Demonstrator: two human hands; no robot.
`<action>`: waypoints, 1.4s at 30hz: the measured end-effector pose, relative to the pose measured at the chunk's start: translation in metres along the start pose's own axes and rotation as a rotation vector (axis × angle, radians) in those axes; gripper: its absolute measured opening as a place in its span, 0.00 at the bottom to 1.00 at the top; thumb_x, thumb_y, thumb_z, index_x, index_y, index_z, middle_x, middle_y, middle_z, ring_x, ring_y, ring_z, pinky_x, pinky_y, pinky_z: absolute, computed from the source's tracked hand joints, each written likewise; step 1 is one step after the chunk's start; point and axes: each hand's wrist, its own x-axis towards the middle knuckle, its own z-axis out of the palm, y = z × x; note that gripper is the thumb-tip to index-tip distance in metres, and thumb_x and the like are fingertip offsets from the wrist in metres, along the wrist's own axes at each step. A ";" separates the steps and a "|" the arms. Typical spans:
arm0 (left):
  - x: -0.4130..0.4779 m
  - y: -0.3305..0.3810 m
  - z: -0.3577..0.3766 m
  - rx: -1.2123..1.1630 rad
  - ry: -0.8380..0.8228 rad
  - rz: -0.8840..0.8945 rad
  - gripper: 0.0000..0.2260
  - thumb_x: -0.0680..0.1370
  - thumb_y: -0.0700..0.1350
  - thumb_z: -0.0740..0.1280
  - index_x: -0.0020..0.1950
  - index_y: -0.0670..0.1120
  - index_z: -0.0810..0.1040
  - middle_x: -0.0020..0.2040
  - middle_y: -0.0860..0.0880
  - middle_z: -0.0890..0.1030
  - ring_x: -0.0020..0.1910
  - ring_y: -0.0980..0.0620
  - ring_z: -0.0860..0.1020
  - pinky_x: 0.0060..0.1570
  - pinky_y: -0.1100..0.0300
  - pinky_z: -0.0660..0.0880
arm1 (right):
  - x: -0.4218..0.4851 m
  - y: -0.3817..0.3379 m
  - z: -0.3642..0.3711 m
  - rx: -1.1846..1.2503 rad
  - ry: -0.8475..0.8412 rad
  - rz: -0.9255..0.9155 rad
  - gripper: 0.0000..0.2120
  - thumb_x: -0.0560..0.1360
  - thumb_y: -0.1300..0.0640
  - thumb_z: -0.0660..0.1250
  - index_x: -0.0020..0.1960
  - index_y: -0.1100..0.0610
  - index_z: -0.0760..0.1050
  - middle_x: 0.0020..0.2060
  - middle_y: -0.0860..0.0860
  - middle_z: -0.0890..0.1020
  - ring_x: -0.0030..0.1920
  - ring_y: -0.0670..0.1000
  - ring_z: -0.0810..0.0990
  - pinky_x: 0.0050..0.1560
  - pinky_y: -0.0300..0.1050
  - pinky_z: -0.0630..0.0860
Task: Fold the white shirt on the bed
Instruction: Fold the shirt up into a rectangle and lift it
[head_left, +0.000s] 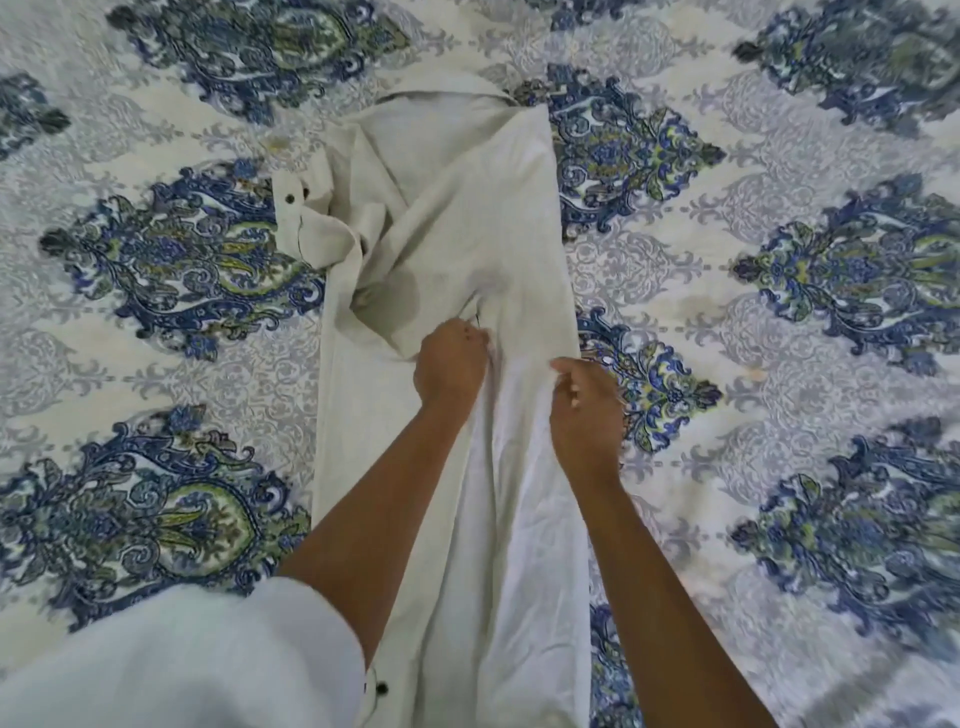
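Observation:
The white shirt (457, 218) lies lengthwise down the middle of the bed, collar at the far end, hem running off the near edge of view. Its right side is folded inward along a straight edge. A sleeve with a dark-buttoned cuff (298, 213) is bunched on the left side. My left hand (451, 364) pinches the cloth at the shirt's middle. My right hand (584, 410) grips the folded right edge just beside it. Both hands are closed on fabric, and the fingertips are partly hidden in the folds.
The bed is covered by a white spread with blue and green paisley medallions (779, 364), showing on both sides of the shirt. A white sleeve on my left arm (197, 660) fills the lower left corner.

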 end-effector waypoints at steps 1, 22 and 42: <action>0.002 0.003 0.003 -0.003 -0.018 -0.025 0.11 0.77 0.48 0.63 0.48 0.40 0.76 0.48 0.42 0.81 0.49 0.42 0.79 0.42 0.56 0.70 | -0.012 0.004 0.003 -0.027 -0.076 -0.071 0.15 0.72 0.59 0.56 0.49 0.62 0.80 0.46 0.58 0.81 0.48 0.62 0.78 0.52 0.49 0.72; -0.148 -0.079 0.044 -0.105 -0.246 -0.157 0.02 0.75 0.37 0.63 0.44 0.41 0.75 0.38 0.46 0.77 0.39 0.48 0.75 0.36 0.60 0.70 | -0.131 0.060 -0.035 -0.570 -0.384 -0.047 0.09 0.63 0.59 0.73 0.39 0.59 0.75 0.37 0.57 0.78 0.39 0.61 0.79 0.35 0.51 0.76; -0.189 -0.105 0.072 0.626 -0.045 0.557 0.24 0.75 0.48 0.59 0.69 0.39 0.67 0.71 0.41 0.68 0.70 0.42 0.67 0.67 0.50 0.60 | -0.070 0.054 -0.016 -0.358 -0.255 -0.481 0.20 0.74 0.57 0.55 0.61 0.62 0.74 0.62 0.61 0.76 0.63 0.60 0.74 0.61 0.51 0.72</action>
